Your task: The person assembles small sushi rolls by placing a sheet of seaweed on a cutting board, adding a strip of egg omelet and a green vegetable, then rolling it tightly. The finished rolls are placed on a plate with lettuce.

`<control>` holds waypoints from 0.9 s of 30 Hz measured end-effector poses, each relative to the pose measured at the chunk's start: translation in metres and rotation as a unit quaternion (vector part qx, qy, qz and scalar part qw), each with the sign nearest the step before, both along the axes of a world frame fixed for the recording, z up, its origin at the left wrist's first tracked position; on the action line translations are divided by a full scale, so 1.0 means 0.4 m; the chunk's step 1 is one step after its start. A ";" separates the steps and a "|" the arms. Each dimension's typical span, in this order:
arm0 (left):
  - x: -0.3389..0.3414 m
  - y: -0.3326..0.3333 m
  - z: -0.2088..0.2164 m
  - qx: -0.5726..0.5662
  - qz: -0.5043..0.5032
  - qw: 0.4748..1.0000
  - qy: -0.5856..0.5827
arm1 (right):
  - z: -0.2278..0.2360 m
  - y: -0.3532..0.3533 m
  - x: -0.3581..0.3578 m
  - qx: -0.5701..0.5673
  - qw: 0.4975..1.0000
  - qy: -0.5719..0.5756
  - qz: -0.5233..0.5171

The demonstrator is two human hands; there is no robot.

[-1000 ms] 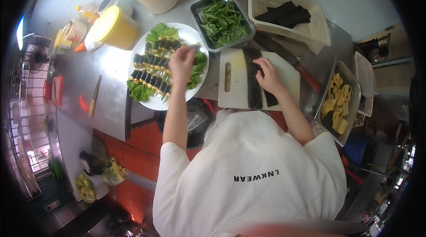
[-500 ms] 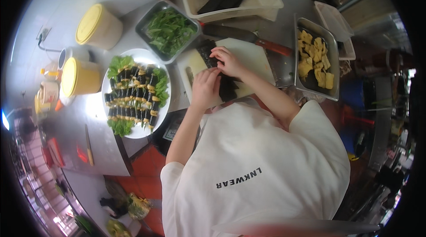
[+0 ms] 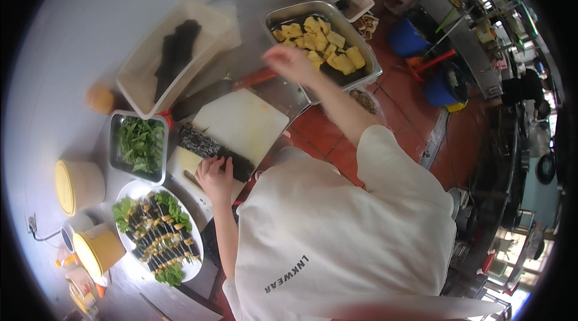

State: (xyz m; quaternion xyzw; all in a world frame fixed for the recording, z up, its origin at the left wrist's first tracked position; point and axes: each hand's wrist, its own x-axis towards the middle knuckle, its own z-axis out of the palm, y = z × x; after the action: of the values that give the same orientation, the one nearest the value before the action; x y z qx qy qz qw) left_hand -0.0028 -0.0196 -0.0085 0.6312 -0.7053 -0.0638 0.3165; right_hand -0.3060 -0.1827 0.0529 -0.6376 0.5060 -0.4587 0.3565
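In the head view, the left hand (image 3: 215, 178), fingers slightly spread, touches the nori strip (image 3: 241, 166) on the white cutting board (image 3: 256, 117), left of centre. At upper centre, the right hand (image 3: 292, 63) is over the steel tray (image 3: 372, 71) of yellow egg-like pieces (image 3: 341, 64); its fingers blur, so I cannot tell whether they pinch anything.

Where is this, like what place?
It looks like a kitchen, perhaps a restaurant's: there's a steel counter, a red tiled floor with a metal grate, and a plate of small black rolls.
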 end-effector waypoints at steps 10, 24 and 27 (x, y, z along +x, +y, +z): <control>0.034 0.024 -0.039 -0.010 -0.052 0.999 -0.002 | -0.092 -0.004 -0.463 0.204 0.795 0.571 -0.034; 0.016 0.034 -0.037 -0.017 -0.067 0.998 -0.005 | 0.041 0.053 -0.395 0.104 0.840 0.443 -0.296; 0.009 0.039 -0.026 -0.016 -0.058 0.998 0.000 | 0.114 0.056 -0.355 0.016 0.883 0.354 -0.308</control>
State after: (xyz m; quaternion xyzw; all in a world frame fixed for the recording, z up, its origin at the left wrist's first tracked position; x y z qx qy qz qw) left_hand 0.0010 -0.0038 -0.0187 0.5837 -0.7418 -0.0705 0.3226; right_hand -0.4479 -0.1602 0.0985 -0.5637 0.7768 -0.2808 0.0048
